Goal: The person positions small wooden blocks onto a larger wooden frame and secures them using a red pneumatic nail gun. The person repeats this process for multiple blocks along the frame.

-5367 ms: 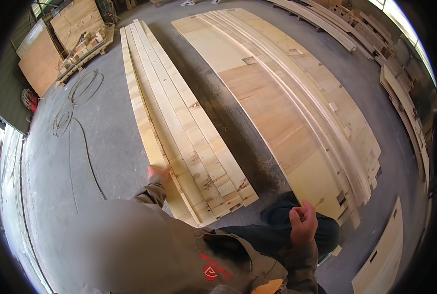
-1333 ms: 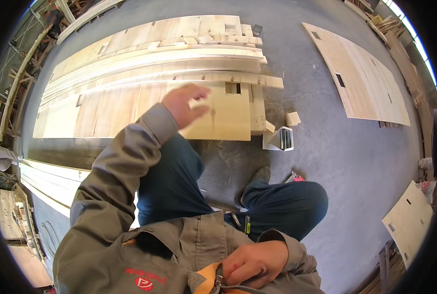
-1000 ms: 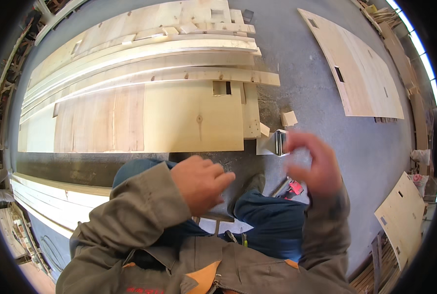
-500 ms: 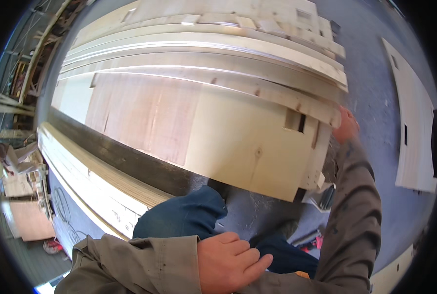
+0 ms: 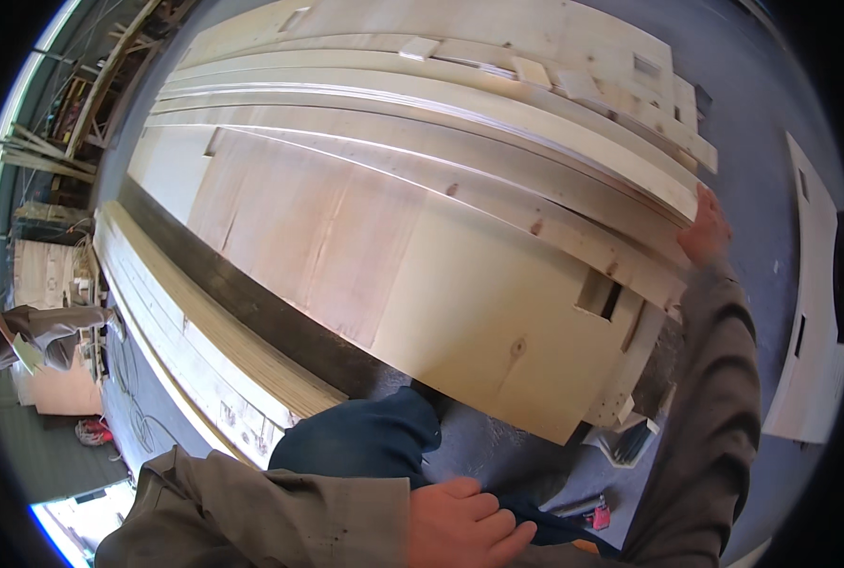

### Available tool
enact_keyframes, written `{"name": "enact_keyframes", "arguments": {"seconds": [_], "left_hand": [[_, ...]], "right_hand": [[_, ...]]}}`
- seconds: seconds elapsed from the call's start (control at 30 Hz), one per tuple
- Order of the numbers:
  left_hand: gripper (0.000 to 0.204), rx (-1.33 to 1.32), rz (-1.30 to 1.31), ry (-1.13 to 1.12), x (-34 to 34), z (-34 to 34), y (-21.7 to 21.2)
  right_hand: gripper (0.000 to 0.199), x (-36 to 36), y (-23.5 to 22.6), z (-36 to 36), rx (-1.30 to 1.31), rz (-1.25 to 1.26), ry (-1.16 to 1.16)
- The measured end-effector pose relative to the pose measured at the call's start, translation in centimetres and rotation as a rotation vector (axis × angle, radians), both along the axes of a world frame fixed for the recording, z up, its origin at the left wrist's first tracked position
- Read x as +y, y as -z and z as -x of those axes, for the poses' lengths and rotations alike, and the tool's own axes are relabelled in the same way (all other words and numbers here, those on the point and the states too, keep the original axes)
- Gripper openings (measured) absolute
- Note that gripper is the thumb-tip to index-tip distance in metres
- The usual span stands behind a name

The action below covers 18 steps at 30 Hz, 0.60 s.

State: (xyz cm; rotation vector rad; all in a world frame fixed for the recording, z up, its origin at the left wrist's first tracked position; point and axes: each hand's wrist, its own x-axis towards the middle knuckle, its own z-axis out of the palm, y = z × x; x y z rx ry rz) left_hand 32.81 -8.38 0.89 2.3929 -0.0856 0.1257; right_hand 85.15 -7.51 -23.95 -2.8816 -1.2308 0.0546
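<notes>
Beyond my legs, long pale wooden boards (image 5: pixel 374 109) lie side by side on a wide wooden panel (image 5: pixel 479 303). A rectangular slot is cut near the panel's right end. My right hand (image 5: pixel 706 230) reaches far out to the right. Its fingers curl around the right end of one of the long boards, and the palm side is hidden. Low in the middle, close to my body, my left hand (image 5: pixel 469 525) has its fingers curled together. Nothing shows in it.
A stack of long boards (image 5: pixel 204 322) runs along the left, close to my knee. Small wood offcuts (image 5: pixel 531 73) lie across the far boards. Another slotted panel (image 5: pixel 805 303) is on the floor at right. A person (image 5: pixel 38 331) bends over at far left, near a cable.
My right hand has gone from the end of the nearest long board to the end of one farther back. My view has shifted slightly; the left hand stays curled near my body.
</notes>
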Motion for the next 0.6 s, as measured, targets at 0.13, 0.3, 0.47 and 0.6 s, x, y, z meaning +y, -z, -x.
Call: {"name": "enact_keyframes", "arguments": {"seconds": [0.13,0.3,0.47,0.6], "left_hand": [[0.038,-0.069,-0.029,-0.061,0.0,-0.2,1.7],[0.036,-0.17,-0.073,-0.066,0.0,-0.7,3.7],[0.034,-0.146,-0.092,-0.077,-0.1,-1.0,4.1],[0.035,-0.157,-0.081,-0.077,-0.5,-1.3,4.1]], "right_hand": [[0.095,2.3,0.5,-1.3,0.013,0.079,0.002],[0.097,3.7,3.1,-3.8,0.104,0.109,-0.029],[0.088,4.5,3.4,-1.1,0.151,0.121,0.034],[0.072,2.9,3.0,-2.5,0.044,0.047,-0.076]]}}
